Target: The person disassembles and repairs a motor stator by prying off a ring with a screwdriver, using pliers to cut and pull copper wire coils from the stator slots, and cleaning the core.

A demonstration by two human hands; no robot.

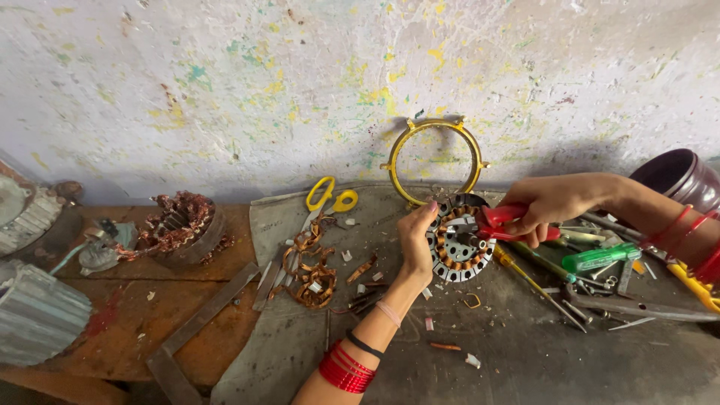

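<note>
L hand [417, 241] steadies round steel stator w/ copper windings [454, 249], frame centre; R hand [551, 204] grips red-handled pliers [501, 223]. Judgement: brace firm, pull wire straight.

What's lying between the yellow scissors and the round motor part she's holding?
Head view: bare grey mat between scissors and motor part; copper wire scraps lie lower.

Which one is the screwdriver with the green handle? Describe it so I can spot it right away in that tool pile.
Start at the yellow metal ring leaning on the paint-speckled wall, then drop to the right hand holding the red-handled pliers. Just right of and below that hand, in the tool pile, lies the green-handled screwdriver. It is the only translucent green handle there; its neighbours are bare metal or yellow.
</note>
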